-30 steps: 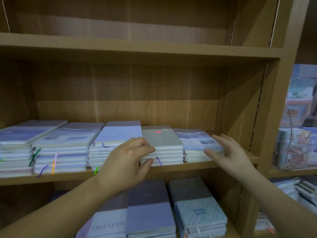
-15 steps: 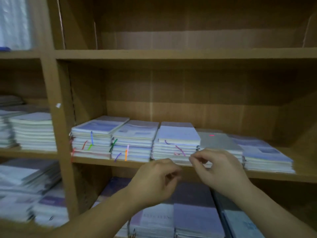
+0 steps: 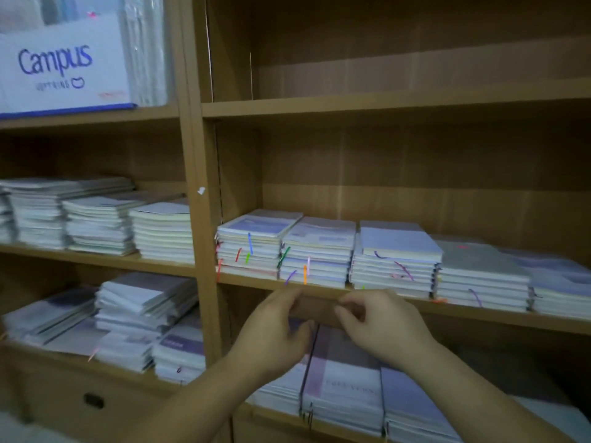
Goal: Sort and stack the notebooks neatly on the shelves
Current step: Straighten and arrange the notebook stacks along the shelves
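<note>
Five stacks of notebooks sat side by side on the middle shelf, their fronts close to its lip, with open room above them. Just below that lip the left hand and right hand hung close together, fingers curled inward; whether they pinched anything, I couldn't tell.

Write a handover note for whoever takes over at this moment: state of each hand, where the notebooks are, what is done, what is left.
Left hand: curled, holding no notebook, before the middle shelf edge.
Right hand: same, beside it.
Done: five notebook stacks sit side by side on that shelf.
To do: the slumped piles in the lower left bay look untidy; probably straighten those.
</note>
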`<state>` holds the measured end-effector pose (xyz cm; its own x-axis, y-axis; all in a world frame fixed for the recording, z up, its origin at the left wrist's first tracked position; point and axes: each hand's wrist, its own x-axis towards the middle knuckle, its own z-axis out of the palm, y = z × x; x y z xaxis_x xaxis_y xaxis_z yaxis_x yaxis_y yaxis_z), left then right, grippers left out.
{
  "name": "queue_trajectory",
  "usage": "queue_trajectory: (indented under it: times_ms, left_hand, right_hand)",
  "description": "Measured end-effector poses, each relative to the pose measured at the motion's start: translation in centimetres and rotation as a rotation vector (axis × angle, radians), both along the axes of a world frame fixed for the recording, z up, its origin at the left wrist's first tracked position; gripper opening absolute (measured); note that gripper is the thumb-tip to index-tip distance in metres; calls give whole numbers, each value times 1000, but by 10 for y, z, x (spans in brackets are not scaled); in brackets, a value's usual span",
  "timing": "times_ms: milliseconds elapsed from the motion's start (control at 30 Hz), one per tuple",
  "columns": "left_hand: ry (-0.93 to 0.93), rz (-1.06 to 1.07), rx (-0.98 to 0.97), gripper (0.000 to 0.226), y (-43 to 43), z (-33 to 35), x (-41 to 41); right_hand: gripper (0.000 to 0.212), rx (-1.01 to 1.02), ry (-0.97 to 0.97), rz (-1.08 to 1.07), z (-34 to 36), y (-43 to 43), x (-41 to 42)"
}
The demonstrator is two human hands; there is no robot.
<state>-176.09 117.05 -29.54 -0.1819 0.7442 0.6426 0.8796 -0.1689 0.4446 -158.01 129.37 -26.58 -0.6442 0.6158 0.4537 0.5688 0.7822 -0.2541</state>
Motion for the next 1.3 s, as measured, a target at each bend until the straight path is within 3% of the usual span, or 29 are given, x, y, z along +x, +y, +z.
queue_trajectory:
  times_ms: [433, 567, 667, 767, 967, 1167, 1300]
  left_hand:
    - [-8, -23, -34, 43, 18, -3, 36]
    - [-21, 56, 4, 37, 50, 7, 39]
    - [-125, 149, -6, 32, 82, 9, 32]
    - [-222, 157, -16, 22, 101, -4, 30]
    - [-456, 166, 67, 21, 126, -22, 36]
    - [-672, 129, 117, 22, 137, -23, 34]
    - [-717, 82, 107, 18, 135, -24, 29]
  right_hand:
    - [28, -21, 83, -128, 10, -2, 43]
    - [24, 2, 186, -187, 10, 13, 45]
    - [16, 280, 330, -232, 17, 35, 38]
    - [28, 404, 302, -229, 26, 59, 36]
    - [40, 287, 283, -214, 26, 88, 28]
    - [16, 286, 366, -237, 29, 97, 12]
    - [22, 301, 379, -213, 27, 97, 3]
